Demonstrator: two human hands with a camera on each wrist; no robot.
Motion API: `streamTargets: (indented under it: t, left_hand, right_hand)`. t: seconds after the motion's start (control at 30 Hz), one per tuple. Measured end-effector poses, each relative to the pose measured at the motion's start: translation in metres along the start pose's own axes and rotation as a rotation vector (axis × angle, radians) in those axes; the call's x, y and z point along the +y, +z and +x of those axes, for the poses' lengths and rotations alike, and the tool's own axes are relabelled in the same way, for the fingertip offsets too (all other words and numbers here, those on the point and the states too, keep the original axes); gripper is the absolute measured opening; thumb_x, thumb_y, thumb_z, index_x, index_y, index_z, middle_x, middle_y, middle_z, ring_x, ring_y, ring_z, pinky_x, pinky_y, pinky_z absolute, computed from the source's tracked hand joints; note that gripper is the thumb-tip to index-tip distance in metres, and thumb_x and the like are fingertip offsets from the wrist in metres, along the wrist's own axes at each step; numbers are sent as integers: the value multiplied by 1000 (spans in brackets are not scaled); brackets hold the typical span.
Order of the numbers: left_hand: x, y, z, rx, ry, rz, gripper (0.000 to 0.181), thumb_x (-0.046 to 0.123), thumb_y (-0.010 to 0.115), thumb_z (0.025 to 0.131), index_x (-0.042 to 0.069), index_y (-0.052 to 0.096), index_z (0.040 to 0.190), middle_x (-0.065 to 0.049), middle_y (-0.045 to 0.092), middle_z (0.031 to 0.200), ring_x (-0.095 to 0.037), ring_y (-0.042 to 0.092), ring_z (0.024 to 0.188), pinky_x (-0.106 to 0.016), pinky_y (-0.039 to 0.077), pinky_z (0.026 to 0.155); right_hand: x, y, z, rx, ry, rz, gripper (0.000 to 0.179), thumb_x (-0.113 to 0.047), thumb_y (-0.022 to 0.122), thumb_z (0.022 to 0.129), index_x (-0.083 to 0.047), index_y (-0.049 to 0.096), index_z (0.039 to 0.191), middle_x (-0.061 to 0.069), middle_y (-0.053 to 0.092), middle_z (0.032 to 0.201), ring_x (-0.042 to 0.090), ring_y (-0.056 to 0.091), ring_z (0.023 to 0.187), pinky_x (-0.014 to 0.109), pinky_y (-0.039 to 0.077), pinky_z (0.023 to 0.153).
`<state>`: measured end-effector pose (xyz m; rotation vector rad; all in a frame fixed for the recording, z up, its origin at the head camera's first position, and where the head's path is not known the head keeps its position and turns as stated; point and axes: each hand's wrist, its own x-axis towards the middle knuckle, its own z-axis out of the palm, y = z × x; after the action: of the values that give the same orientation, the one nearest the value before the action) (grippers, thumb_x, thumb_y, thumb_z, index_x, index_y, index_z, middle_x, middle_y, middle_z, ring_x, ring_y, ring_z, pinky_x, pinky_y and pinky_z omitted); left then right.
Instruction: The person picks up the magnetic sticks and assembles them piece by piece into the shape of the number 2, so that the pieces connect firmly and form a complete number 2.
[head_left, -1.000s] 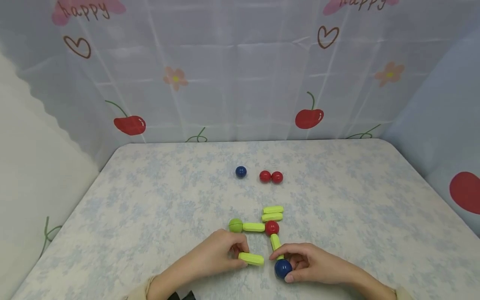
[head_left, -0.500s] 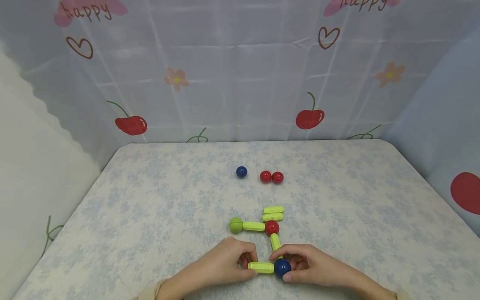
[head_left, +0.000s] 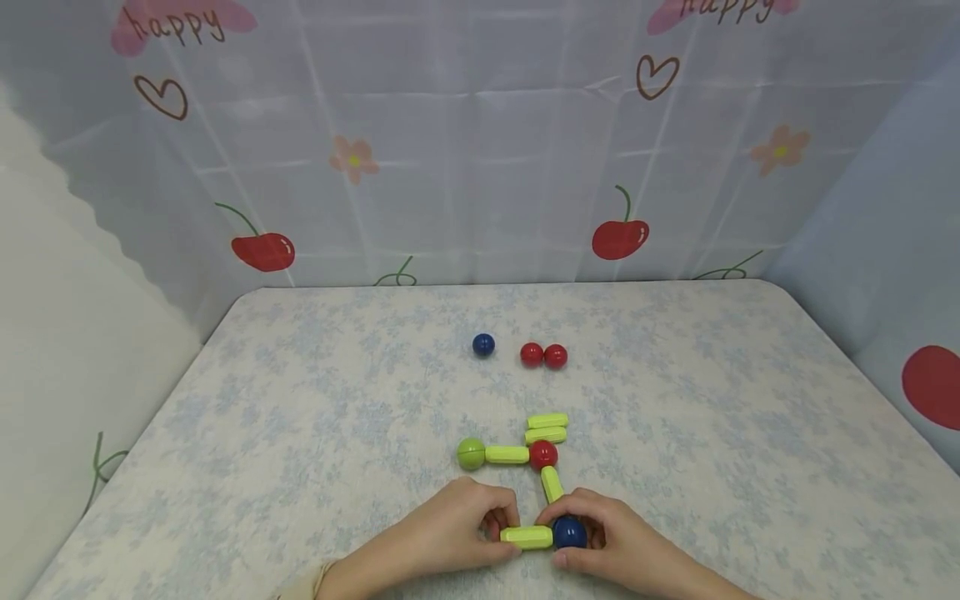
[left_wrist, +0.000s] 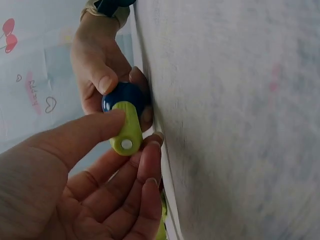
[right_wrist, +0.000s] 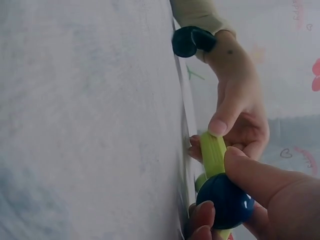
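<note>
My left hand [head_left: 461, 527] pinches a yellow-green magnetic rod [head_left: 527, 537] between thumb and fingers. The rod's near end shows a silver disc in the left wrist view, and its other end meets a blue ball [head_left: 571, 532]. Around that ball curl the fingers of my right hand [head_left: 618, 542], its thumb at the near side. A second rod [head_left: 551, 484] runs from a red ball [head_left: 543, 454] down toward the blue ball, its lower end hidden by the right fingers. From the red ball a third rod [head_left: 507, 455] leads left to a green ball [head_left: 471, 453].
Two loose yellow-green rods [head_left: 547, 428] lie side by side just behind the red ball. Farther back on the patterned table [head_left: 337, 375] are another blue ball [head_left: 483, 344] and two red balls [head_left: 543, 356] side by side. A printed curtain [head_left: 465, 167] hangs behind the table.
My left hand has moved right and slightly nearer, bringing its rod from a gap away up against the blue ball. My right thumb has shifted left along the ball's near side.
</note>
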<state>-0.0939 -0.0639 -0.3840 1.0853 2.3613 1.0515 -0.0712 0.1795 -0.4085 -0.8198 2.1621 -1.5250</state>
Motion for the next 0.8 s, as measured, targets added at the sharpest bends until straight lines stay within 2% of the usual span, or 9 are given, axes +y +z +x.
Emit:
streamTargets:
  t: [0.2, 0.27, 0.33, 0.5, 0.6, 0.7, 0.8]
  left_hand:
    - [-2, -17, 6, -20, 18, -30, 7, 17, 73, 83, 18, 67, 81, 19, 57, 73, 4, 53, 66, -16, 46, 61]
    - [-4, -28, 11, -2, 10, -49, 4, 16, 71, 85, 16, 68, 83, 18, 59, 74, 2, 55, 68, -18, 47, 64]
    - [-9, -41, 20, 44, 11, -45, 2, 16, 69, 87, 15, 68, 85, 16, 60, 76, 0, 56, 70, -20, 48, 66]
    - [-26, -75, 51, 228, 3, 2, 8, 11, 65, 89, 8, 68, 96, 6, 65, 85, -7, 58, 76, -24, 49, 69]
    - [-38, -87, 74, 296, -20, 1, 21, 9, 65, 89, 5, 65, 110, -5, 65, 99, -13, 61, 85, -25, 49, 74]
    - [-48, -92, 97, 294, -66, -3, 37, 8, 65, 88, 5, 57, 125, -15, 60, 116, -21, 61, 97, -27, 48, 81]
    - [-53, -93, 118, 244, -143, 24, 45, 11, 66, 88, 5, 53, 131, -16, 55, 124, -25, 58, 103, -29, 47, 83]
  right_hand:
    - [-1, 1, 0, 15, 11, -5, 26, -21, 69, 86, -14, 63, 110, -2, 56, 97, 5, 45, 67, 22, 42, 52]
    - [-2, 1, 1, 17, 27, -5, 26, -21, 69, 86, -13, 63, 110, -2, 57, 97, 6, 45, 66, 22, 41, 52]
    - [-3, 1, 1, 15, 53, -1, 27, -21, 69, 86, -13, 63, 111, -1, 56, 97, 7, 45, 67, 22, 41, 52]
    - [-5, 1, 1, 14, 118, 6, 26, -21, 69, 86, -13, 64, 110, 2, 56, 97, 9, 45, 68, 21, 40, 54]
    - [-6, 1, 1, 14, 127, 11, 26, -21, 69, 86, -14, 64, 110, 3, 55, 97, 9, 45, 68, 21, 40, 54]
    - [-5, 1, 1, 7, 134, 31, 26, -20, 70, 86, -14, 64, 110, 5, 55, 98, 9, 46, 68, 21, 40, 54]
    - [-5, 1, 1, -3, 135, 52, 26, -20, 69, 86, -13, 64, 111, 6, 55, 99, 9, 46, 69, 21, 41, 55]
